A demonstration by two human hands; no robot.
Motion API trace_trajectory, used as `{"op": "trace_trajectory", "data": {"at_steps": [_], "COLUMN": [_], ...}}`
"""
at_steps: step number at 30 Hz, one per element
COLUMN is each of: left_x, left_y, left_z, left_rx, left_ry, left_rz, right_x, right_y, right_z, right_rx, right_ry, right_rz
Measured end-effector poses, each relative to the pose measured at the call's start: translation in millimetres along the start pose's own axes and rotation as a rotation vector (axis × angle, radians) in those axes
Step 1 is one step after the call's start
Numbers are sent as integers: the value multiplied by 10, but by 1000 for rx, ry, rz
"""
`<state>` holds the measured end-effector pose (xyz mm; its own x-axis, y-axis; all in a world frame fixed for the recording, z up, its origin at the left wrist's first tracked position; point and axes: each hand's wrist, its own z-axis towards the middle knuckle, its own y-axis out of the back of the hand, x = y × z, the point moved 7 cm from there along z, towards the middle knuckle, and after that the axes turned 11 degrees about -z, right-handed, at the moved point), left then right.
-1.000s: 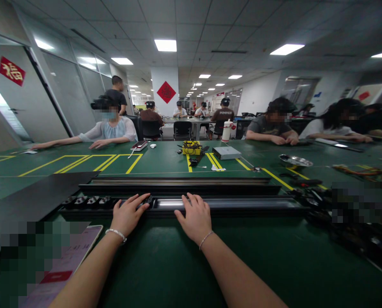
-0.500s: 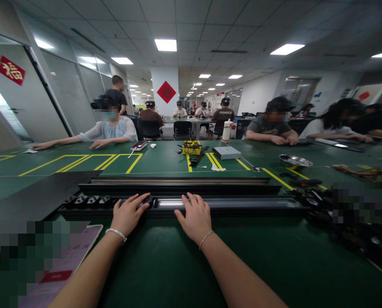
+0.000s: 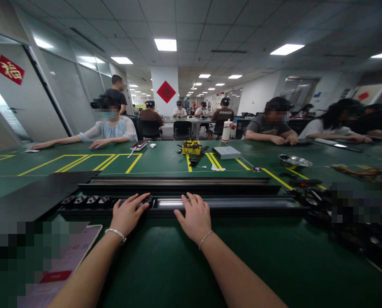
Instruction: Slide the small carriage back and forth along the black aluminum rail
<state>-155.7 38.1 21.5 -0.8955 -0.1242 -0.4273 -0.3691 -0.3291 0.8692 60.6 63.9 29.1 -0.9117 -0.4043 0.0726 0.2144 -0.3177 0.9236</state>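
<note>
1. A phone (image 3: 77, 250) with a pinkish screen lies at the near left edge of the green table mat (image 3: 165, 265), beside the left forearm.
2. The left hand (image 3: 126, 215) lies palm down with its fingers spread apart, clamped on nothing. Its fingertips rest on the near black rail (image 3: 242, 205), touching a small black part (image 3: 148, 199) that sits in the channel.
3. The right hand (image 3: 195, 217) lies flat just beside it, fingers also apart and empty, their tips on the rail's near lip.
4. A row of small black clips (image 3: 88, 199) sits in the rail's left end, left of the left hand.
5. A second black rail (image 3: 178, 185) lies parallel just behind, and a black sheet (image 3: 33, 194) lies at the left.
6. Farther off stand a yellow box (image 3: 191, 148), a grey box (image 3: 227, 152) and a metal bowl (image 3: 295, 161).
7. Co-workers sit along the far edge, their hands on the table.
</note>
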Motion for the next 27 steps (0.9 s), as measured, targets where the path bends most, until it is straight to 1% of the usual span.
{"op": "trace_trajectory", "data": {"at_steps": [4,8,13,20,27], "left_x": [-4,-3,-25,-25,-27], "left_y": [4,4,19,22,8], "left_z": [-3,-1,-7,2,6], "left_rx": [-1,-2,-3,9,13], "left_ry": [7,14,6,12,-11], "left_rz": [3,13,17,19,15], "right_x": [2,6,-2,0,8], "right_y": [-12,-1,-3,-7,4], "right_z": [5,8,6,7,4], "right_rx": [27,15,36,9,17], "right_ry": [-7,-8,-14,-7,-6], "right_rz": [-12,-6,-10,-5,-11]}}
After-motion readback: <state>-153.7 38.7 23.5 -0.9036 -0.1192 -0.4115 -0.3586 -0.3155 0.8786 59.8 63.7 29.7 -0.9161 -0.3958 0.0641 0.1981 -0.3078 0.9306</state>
